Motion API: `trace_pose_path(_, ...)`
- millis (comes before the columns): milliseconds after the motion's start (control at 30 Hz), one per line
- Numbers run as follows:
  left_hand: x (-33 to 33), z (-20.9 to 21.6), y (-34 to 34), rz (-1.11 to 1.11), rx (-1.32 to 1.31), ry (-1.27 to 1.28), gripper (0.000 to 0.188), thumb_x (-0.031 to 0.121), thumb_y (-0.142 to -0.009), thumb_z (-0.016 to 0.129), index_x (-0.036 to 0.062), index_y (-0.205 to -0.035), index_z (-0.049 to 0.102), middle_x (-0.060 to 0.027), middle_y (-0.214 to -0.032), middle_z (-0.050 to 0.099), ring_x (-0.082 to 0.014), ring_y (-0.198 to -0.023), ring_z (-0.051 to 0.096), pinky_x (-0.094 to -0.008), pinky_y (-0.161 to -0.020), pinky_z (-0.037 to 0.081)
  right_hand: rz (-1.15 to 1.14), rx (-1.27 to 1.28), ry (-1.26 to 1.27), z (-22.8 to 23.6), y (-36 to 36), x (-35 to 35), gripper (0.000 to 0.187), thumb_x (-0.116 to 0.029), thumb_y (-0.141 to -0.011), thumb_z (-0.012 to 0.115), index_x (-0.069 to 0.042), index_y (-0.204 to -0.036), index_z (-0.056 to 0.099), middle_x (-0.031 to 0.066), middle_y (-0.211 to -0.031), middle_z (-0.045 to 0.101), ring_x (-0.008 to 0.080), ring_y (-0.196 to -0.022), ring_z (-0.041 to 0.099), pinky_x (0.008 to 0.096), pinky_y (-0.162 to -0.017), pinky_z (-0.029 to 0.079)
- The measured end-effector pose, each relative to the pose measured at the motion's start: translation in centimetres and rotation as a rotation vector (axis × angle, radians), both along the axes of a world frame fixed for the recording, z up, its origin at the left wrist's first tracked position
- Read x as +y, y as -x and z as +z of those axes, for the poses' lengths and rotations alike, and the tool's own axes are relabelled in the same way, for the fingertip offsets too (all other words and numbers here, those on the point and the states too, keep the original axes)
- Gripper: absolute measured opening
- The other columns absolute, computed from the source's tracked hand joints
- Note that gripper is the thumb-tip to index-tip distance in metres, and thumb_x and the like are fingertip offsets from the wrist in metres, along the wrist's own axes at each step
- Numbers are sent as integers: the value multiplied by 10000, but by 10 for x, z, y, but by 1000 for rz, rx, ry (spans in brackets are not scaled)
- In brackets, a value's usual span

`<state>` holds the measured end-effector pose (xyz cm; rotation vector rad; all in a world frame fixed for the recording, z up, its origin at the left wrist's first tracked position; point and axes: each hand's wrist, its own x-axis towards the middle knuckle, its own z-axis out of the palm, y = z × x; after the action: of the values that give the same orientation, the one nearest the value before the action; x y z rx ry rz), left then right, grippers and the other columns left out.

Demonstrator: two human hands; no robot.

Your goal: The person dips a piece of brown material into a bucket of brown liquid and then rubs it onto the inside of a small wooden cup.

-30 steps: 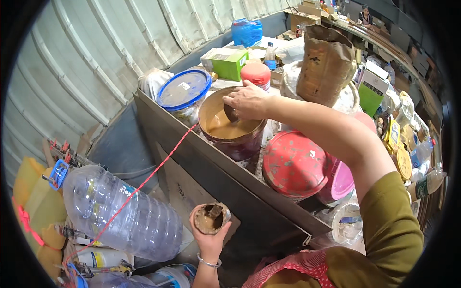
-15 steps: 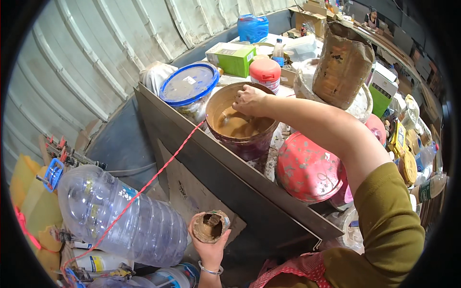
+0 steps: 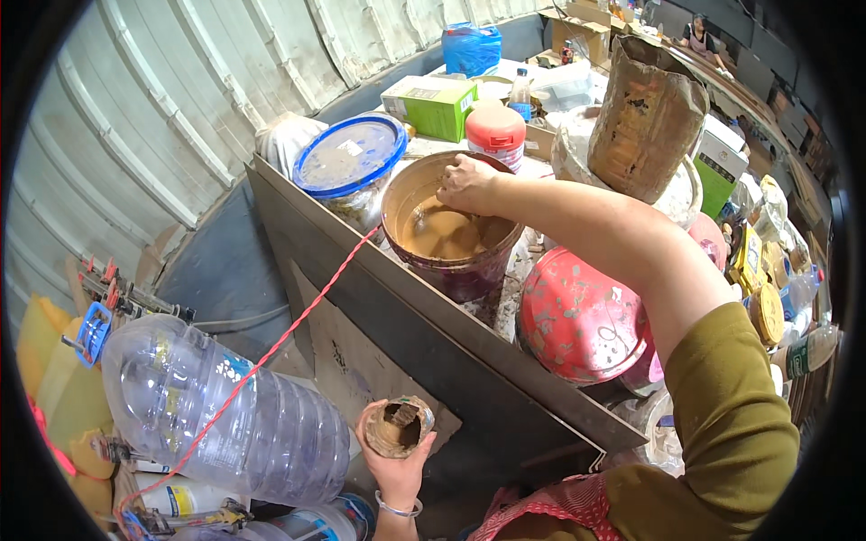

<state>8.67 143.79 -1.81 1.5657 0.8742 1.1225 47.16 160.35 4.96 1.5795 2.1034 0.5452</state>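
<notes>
My left hand (image 3: 393, 469) is wrapped round a small round container (image 3: 397, 427) caked with brown mud, its open mouth facing up and a clump of brown matter inside. Reaching across the bench, my right hand (image 3: 469, 185) is closed, fingers pointing down, over a dark red bucket (image 3: 465, 279). Brown, watery liquid (image 3: 446, 233) partly fills this bucket, and dried mud coats its inner wall. Whatever the right fingers grip, if anything, cannot be made out.
A blue-rimmed lidded tub (image 3: 352, 155) and a red-lidded jar (image 3: 495, 131) stand by the bucket. An upturned pink-red basin (image 3: 582, 316) and a tall mud-covered container (image 3: 648, 122) are at right. A pink cord (image 3: 298, 320) crosses above a large clear bottle (image 3: 225, 410). Another person (image 3: 699, 38) is far off.
The view has shifted slightly. My right hand stays over the bucket, and the liquid's surface looks a little different. My left hand still holds the small container, tilted slightly differently.
</notes>
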Motion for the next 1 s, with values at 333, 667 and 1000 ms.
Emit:
trace_pose_path(333,-5,-9,9,15,52,-20,798,51,-646,825,13,-1284,348,-120,-1255,437,-235,-1149,480,-358,-993,411,12,-50,-9,-11,7,2,222,-241,-818,600,-134,-1012,617,34,-964,657,203,-982,602,363,-769,412)
trace_pose_path(667,-6,-4,6,24,29,-26,787,55,-641,831,9,-1275,366,-122,-1240,430,-236,-1140,485,-358,-981,417,-89,387,214,-19,35,5,365,-170,-725,713,-99,-1077,650,100,-1027,689,267,-952,660,384,-802,510)
trace_pose_path(1000,-1,9,6,16,25,-20,806,38,-636,826,9,-1287,352,-124,-1256,427,-239,-1142,486,-363,-984,414,-314,1150,78,2,31,-8,664,-276,-604,818,-20,-1162,565,178,-1082,638,325,-1052,595,392,-881,479)
